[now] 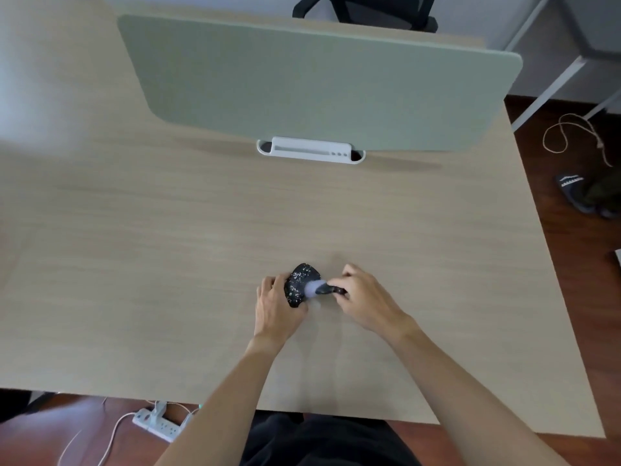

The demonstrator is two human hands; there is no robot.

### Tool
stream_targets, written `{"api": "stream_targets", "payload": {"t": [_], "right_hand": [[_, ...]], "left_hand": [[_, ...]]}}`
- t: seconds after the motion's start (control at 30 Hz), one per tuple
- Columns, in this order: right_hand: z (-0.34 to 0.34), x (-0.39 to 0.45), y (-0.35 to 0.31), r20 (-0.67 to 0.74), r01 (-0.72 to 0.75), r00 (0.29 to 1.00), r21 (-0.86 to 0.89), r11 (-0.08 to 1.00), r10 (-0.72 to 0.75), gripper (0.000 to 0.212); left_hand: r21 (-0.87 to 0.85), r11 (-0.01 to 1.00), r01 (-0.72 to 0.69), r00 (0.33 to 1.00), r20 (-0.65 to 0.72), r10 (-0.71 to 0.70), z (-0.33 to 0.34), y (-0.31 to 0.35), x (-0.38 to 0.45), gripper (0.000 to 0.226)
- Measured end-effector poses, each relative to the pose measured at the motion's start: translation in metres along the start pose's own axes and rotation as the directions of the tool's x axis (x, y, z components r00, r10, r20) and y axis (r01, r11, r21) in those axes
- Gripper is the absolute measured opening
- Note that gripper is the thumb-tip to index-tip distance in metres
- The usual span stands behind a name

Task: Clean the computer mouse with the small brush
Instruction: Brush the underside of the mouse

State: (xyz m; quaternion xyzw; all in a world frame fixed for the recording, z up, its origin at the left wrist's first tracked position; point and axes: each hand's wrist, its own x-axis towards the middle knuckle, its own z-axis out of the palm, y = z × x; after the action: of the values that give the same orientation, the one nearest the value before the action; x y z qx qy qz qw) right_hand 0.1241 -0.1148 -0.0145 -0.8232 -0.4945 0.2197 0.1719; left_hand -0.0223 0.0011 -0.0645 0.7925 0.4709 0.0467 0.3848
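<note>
A black computer mouse (pixel 300 281) speckled with pale flecks lies on the wooden desk (pixel 168 264), a little right of centre. My left hand (pixel 276 307) grips the mouse from its left and near side. My right hand (pixel 361 297) pinches the dark handle of a small brush (pixel 323 288). The brush's pale bristles lie on the right side of the mouse and look blurred.
A grey-green divider panel (pixel 319 85) stands across the back of the desk on a white clamp base (pixel 311 151). A black chair (pixel 369 10) is behind it. A power strip (pixel 156 422) with cables lies on the floor below the near edge. A dark slipper (pixel 576 196) lies at the right.
</note>
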Motion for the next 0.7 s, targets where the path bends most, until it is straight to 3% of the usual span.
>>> {"api": "stream_targets", "payload": {"t": [0.13,0.27,0.33,0.4,0.5,0.6,0.7], "right_hand": [[-0.007,0.014,-0.01,-0.064,-0.105,0.992,0.116,0.988,0.113,0.012],[-0.009,0.014,-0.019,0.137,-0.104,0.986,0.051,0.993,0.096,0.033],[-0.014,0.014,-0.016,0.18,-0.112,0.978,0.032,0.993,0.104,0.028],[-0.018,0.022,-0.014,0.117,-0.158,0.982,0.062,0.985,0.15,0.021],[-0.016,0.033,-0.014,0.031,-0.244,0.97,0.117,0.963,0.242,0.037],[-0.007,0.032,-0.016,0.118,-0.251,0.964,0.096,0.963,0.24,0.036],[-0.013,0.029,-0.014,0.235,-0.264,0.947,0.173,0.949,0.221,0.019]], "left_hand": [[-0.027,1.0,-0.013,1.0,0.008,0.014,-0.003,0.0,0.0,0.06],[-0.007,0.999,-0.032,0.999,0.024,0.032,-0.002,-0.003,0.001,0.059],[-0.003,0.999,-0.037,0.999,0.021,0.037,-0.002,-0.005,0.002,0.058],[0.001,0.999,-0.034,0.999,0.021,0.034,-0.002,-0.004,0.002,0.06],[0.012,0.999,-0.049,0.998,0.029,0.048,-0.004,-0.003,0.001,0.061],[0.029,0.998,-0.064,0.997,0.036,0.063,-0.005,-0.004,0.002,0.06],[0.02,0.998,-0.064,0.997,0.048,0.063,-0.006,-0.003,0.002,0.061]]}}
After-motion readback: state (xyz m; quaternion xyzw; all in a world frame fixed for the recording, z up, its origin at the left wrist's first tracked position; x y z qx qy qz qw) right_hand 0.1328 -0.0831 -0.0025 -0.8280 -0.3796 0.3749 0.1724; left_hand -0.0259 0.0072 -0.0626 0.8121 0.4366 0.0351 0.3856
